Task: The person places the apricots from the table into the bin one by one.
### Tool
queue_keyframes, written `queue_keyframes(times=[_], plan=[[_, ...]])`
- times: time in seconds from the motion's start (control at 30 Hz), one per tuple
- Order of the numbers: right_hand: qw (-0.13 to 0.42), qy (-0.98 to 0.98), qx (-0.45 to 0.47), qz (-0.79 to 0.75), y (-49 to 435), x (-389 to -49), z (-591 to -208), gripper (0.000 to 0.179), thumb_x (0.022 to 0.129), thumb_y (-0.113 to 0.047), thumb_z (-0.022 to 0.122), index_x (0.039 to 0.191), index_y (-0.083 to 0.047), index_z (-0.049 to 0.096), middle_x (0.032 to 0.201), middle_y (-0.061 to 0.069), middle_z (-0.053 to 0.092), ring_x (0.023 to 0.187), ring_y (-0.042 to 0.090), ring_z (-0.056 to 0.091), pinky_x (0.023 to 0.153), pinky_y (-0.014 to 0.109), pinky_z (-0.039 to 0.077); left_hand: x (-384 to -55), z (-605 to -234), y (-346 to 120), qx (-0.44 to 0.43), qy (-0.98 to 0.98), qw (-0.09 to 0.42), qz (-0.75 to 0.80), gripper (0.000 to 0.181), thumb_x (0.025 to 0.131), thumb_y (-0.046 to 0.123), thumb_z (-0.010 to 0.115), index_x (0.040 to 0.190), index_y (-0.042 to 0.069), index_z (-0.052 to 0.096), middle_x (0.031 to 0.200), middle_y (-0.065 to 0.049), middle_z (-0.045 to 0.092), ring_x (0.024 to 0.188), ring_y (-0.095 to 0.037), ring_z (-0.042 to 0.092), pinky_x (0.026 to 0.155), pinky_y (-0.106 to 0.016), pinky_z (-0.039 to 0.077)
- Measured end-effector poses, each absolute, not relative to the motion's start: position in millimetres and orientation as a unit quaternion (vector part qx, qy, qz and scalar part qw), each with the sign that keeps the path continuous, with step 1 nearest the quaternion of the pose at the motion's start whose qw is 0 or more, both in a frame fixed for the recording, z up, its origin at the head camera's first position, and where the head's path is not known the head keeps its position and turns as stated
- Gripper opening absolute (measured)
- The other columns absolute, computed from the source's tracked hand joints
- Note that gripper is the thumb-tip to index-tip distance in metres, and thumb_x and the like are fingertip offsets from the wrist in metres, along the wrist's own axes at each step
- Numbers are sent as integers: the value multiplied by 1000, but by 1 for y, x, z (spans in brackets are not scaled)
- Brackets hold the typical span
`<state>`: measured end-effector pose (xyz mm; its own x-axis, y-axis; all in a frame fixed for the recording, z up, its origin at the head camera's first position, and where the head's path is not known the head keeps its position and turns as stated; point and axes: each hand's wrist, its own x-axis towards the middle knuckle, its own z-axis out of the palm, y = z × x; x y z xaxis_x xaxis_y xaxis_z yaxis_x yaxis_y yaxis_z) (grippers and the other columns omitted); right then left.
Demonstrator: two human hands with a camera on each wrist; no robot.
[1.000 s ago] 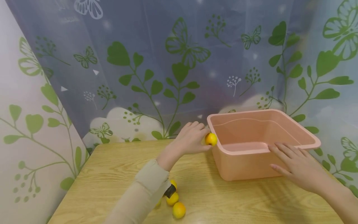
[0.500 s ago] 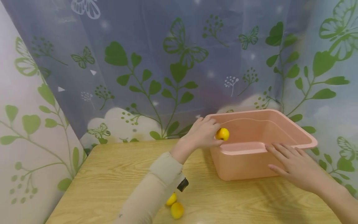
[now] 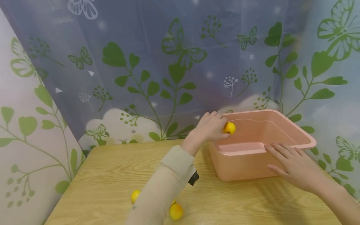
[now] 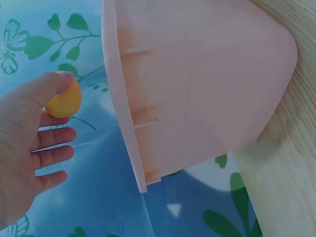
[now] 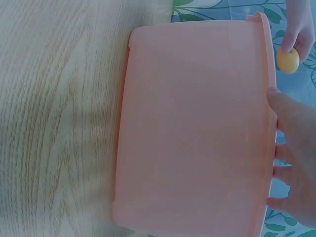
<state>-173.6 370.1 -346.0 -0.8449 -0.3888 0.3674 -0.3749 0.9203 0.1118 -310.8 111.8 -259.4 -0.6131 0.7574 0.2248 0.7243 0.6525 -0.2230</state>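
My left hand [image 3: 210,127] pinches a small yellow-orange fruit [image 3: 230,128] over the left side of a pink plastic basin [image 3: 247,164]. In the left wrist view thumb and forefinger hold this fruit [image 4: 68,102], while the other fingers [image 4: 55,159] stretch out straight. My right hand [image 3: 293,167] rests on the basin's near rim with its fingers extended. The right wrist view shows the right thumb [image 5: 281,101] at the rim, with the left hand and its fruit [image 5: 288,60] beyond it.
On the wooden table [image 3: 107,175], a yellow fruit [image 3: 135,196] lies left of my left sleeve [image 3: 160,190]. Another fruit [image 3: 176,212] lies to its right, with one more partly hidden behind the sleeve. A leaf-patterned curtain [image 3: 135,72] hangs behind the table.
My left hand has carried the fruit rightward, from outside the basin's left rim to over its inside. The right hand stays on the near rim.
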Motion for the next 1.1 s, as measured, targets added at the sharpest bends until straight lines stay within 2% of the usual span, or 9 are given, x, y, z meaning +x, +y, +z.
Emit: queue_keyframes(times=[0.23,0.43,0.53,0.63,0.83,1.07,1.1], plan=[[189,-962,196,-9,368,-174,-348,65,89,-39,58,143,-9,36,136,21,42,121,41,38,101,59,20,-312,-262,121,-407,-899,150,68,34,87,52,53,99,21,56,101,7,53,92,-14,46,77,-29,36],[194,-961,197,-17,366,-174,-350,67,89,-39,58,143,-10,34,135,21,43,121,41,38,98,60,23,-307,-259,115,-396,-901,150,91,51,88,60,45,118,20,56,115,6,55,101,-14,48,84,-31,38],[196,-960,197,-20,367,-174,-349,69,89,-40,58,145,-12,30,135,21,43,120,41,38,97,60,24,-303,-254,107,-394,-902,155,88,52,90,59,43,122,20,56,116,5,55,101,-15,48,84,-31,38],[200,-960,197,-22,367,-175,-349,69,89,-40,58,145,-12,30,134,21,43,120,41,39,97,60,24,-300,-251,97,-393,-901,162,80,49,91,57,41,118,21,57,113,5,56,99,-15,49,83,-31,38],[197,-962,191,-14,367,-174,-348,68,90,-40,56,146,-12,29,135,22,42,120,42,38,101,60,19,-296,-252,76,-397,-898,178,67,40,92,54,42,103,20,60,107,5,57,93,-16,49,79,-30,38],[191,-964,184,-14,368,-174,-348,70,91,-41,55,147,-13,25,135,23,41,121,43,37,104,59,14,-295,-260,46,-402,-896,186,38,36,92,46,49,107,18,64,104,4,60,94,-16,52,81,-31,41],[193,-964,185,-14,368,-174,-348,70,91,-41,55,147,-13,25,135,23,41,121,43,37,104,59,14,-296,-262,41,-401,-895,190,35,33,92,46,49,104,18,64,101,4,60,93,-16,53,80,-31,41]])
